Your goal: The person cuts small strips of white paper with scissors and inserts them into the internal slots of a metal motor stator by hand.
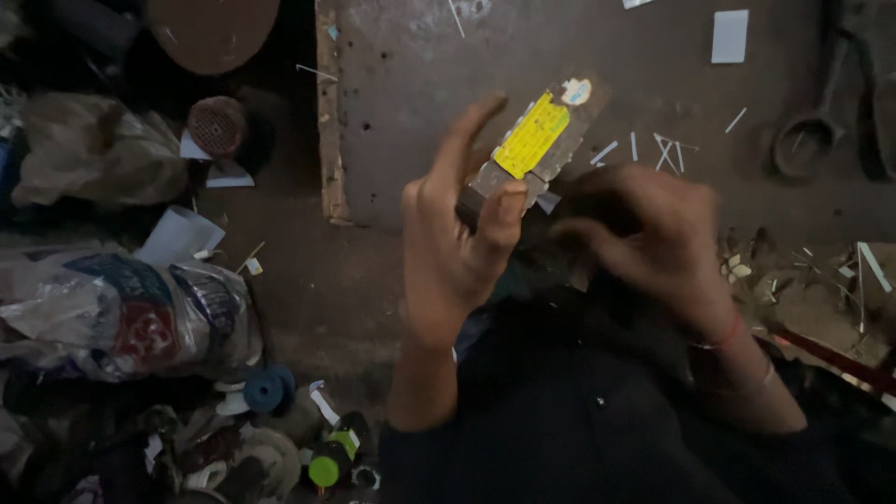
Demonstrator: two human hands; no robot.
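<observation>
Head view: left hand is pinching the yellow-labelled flat strip (lower end, thumb against fingers), long axis pointing up-right; right hand is blurring, grip unclear.

Card strip: grey-brown, with a bright yellow label and a small pale round sticker with a blue mark.
Table: dull grey-brown, speckled with dark spots, pale worn edge.
Paper scraps: white.
Wrist thread: red.
Spool: blue.
Bottle: dark, with a bright green cap.
Plastic sack: pale, printed in blue and red.
Round grille: reddish-brown mesh.
</observation>
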